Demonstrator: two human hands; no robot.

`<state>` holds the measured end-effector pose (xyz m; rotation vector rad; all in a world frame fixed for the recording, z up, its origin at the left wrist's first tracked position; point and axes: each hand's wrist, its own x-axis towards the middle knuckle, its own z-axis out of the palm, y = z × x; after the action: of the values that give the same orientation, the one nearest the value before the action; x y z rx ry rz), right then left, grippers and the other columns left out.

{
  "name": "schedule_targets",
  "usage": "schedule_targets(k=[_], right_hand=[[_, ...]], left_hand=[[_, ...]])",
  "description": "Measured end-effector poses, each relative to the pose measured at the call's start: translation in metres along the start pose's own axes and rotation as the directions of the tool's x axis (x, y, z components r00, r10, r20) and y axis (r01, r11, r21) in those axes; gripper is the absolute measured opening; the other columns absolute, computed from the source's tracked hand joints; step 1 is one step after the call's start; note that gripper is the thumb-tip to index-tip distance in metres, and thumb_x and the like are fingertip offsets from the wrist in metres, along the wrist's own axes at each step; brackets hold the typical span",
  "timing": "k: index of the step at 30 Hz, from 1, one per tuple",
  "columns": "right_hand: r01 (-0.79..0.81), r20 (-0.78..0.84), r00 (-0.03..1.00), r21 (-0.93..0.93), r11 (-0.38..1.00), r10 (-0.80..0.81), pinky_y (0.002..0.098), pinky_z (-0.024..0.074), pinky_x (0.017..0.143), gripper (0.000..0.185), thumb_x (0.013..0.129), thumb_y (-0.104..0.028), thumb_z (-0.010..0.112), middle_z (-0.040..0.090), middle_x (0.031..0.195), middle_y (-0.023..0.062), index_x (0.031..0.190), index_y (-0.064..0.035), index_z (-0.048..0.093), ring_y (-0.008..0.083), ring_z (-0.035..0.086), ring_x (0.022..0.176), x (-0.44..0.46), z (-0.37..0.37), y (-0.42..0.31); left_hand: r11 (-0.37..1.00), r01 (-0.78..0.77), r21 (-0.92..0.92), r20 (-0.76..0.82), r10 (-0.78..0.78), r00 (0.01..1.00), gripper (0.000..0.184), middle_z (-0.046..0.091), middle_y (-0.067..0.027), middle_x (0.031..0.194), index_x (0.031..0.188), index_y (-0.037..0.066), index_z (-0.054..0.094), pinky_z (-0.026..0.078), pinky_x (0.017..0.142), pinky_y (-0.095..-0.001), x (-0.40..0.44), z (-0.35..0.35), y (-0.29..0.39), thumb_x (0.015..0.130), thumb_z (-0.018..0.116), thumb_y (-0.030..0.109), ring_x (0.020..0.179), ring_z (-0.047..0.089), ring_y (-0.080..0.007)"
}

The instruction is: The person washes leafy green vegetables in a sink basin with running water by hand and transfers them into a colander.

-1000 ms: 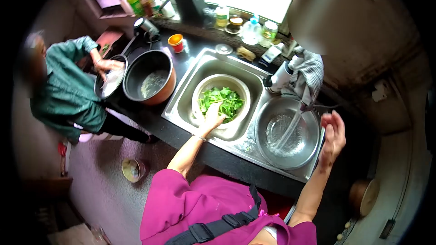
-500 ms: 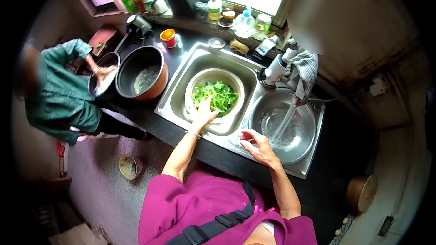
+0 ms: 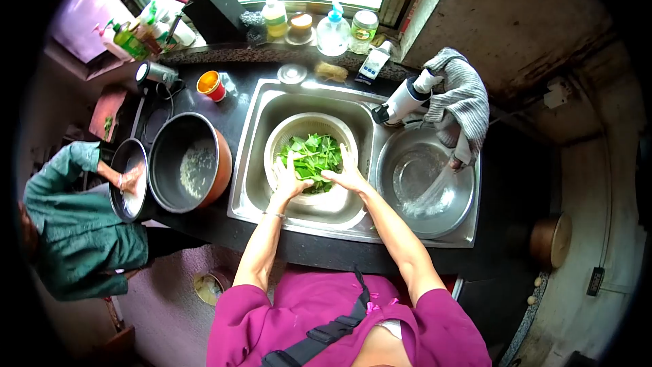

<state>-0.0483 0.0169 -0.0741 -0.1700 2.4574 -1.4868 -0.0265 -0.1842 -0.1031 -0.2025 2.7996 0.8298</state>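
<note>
A heap of leafy greens point(image 3: 312, 154) lies in a round metal colander point(image 3: 277, 141) in the left basin of the steel sink point(image 3: 255, 194). My left hand point(image 3: 291, 180) cups the greens from the left, fingers against the leaves. From the right side, my right hand point(image 3: 348, 175) grips the same heap with its fingers spread around it. In the right basin stands a large metal bowl point(image 3: 401, 207) with water running into it from the tap beside the grey cloth.
A large pot point(image 3: 221, 163) with pale grains stands left of the sink. Beyond it, a person in a green sleeve point(image 3: 75, 160) has a hand in a smaller pan point(image 3: 119, 200). A red cup point(image 3: 211, 87), a knife block point(image 3: 214, 13) and several bottles line the back. A grey cloth point(image 3: 458, 95) hangs near the tap.
My right hand has moved left from beside the metal bowl into the colander, onto the greens. My left hand stays at the greens. The view has shifted.
</note>
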Motion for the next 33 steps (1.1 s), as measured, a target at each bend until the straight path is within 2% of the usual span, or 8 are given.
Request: schedule_targets(k=[7,16,20,22,23,25,27,33], right_hand=[[-0.358,-0.028,0.933,0.027,0.933,0.358,0.0412,0.0154,0.106,0.114,0.059,-0.05,0.073,0.011,0.137,0.0331,0.139,-0.0071,0.004,0.0399,0.012,0.13,0.042,0.038,0.023],[-0.566,-0.057,0.821,0.05,0.823,0.568,0.0485,0.0169,0.104,0.099,0.064,-0.063,0.059,0.007,0.138,0.0333,0.14,-0.0225,0.009,0.046,0.014,0.128,0.059,0.08,0.042],[-0.511,-0.128,0.84,0.141,0.848,0.527,0.0417,0.0252,0.102,0.083,0.07,-0.056,0.058,0.031,0.131,0.0289,0.135,-0.0128,0.029,0.0399,0.026,0.125,0.062,0.087,0.05],[-0.488,-0.112,0.839,0.281,0.827,0.533,0.0388,0.0303,0.097,0.072,0.072,-0.05,0.058,0.04,0.124,0.0241,0.129,-0.0106,0.037,0.0342,0.035,0.117,0.061,0.09,0.052],[-0.451,-0.094,0.843,0.415,0.79,0.53,0.0359,0.0355,0.092,0.061,0.074,-0.044,0.058,0.048,0.117,0.0192,0.123,-0.0084,0.045,0.0284,0.044,0.109,0.06,0.092,0.051],[-0.379,-0.088,0.828,0.639,0.669,0.553,0.0292,0.0436,0.079,0.04,0.077,-0.029,0.057,0.061,0.101,0.008,0.108,-0.0051,0.057,0.0155,0.056,0.091,0.059,0.098,0.048],[-0.372,-0.087,0.828,0.653,0.659,0.554,0.029,0.0438,0.079,0.04,0.077,-0.029,0.057,0.061,0.101,0.0081,0.109,-0.0048,0.057,0.0155,0.056,0.091,0.059,0.095,0.036],[-0.272,-0.18,0.855,0.644,0.715,0.487,0.0326,0.044,0.078,0.042,0.073,-0.028,0.055,0.06,0.096,0.0113,0.108,-0.0054,0.056,0.0208,0.057,0.088,0.055,0.081,0.006]], left_hand=[[0.991,0.052,-0.125,0.206,-0.025,0.978,0.127,0.008,-0.0356,0.136,0.139,0.013,-0.004,0.011,0.106,-0.0473,0.038,0.018,-0.034,0.048,0.082,0.039,0.129,0.007,-0.0452],[0.962,0.197,-0.191,0.404,-0.106,0.908,0.134,0.009,-0.0326,0.136,0.139,0.015,-0.008,0.02,0.104,-0.0471,0.065,0.032,-0.03,0.043,0.085,0.034,0.126,0.015,-0.0466],[0.947,0.27,-0.173,0.4,-0.182,0.898,0.13,0.015,-0.0303,0.135,0.14,0.015,0.0,0.023,0.103,-0.0462,0.069,0.037,-0.024,0.042,0.085,0.03,0.124,0.021,-0.0456],[0.918,0.191,-0.349,0.336,-0.068,0.939,0.123,0.035,-0.0233,0.127,0.139,0.009,0.007,0.028,0.101,-0.0378,0.075,0.043,-0.033,0.043,0.083,0.019,0.119,0.035,-0.0343],[0.751,0.191,-0.632,0.321,0.029,0.947,0.114,0.035,-0.024,0.127,0.137,0.009,0.019,0.029,0.101,-0.0374,0.077,0.047,-0.037,0.041,0.081,0.014,0.118,0.035,-0.0349],[0.715,0.183,-0.675,0.317,0.056,0.947,0.11,0.04,-0.0205,0.123,0.135,0.007,0.022,0.031,0.099,-0.0358,0.078,0.054,-0.044,0.042,0.079,0.009,0.115,0.039,-0.032],[0.644,0.171,-0.745,0.297,0.092,0.95,0.096,0.047,-0.011,0.117,0.132,0.006,0.027,0.039,0.092,-0.0319,0.074,0.05,-0.039,0.047,0.071,-0.003,0.106,0.046,-0.0235],[0.571,0.116,-0.813,0.235,0.138,0.962,0.091,0.051,-0.0084,0.107,0.131,0.006,0.029,0.044,0.084,-0.0298,0.057,-0.001,0.006,0.049,0.068,-0.005,0.097,0.051,-0.0214]])
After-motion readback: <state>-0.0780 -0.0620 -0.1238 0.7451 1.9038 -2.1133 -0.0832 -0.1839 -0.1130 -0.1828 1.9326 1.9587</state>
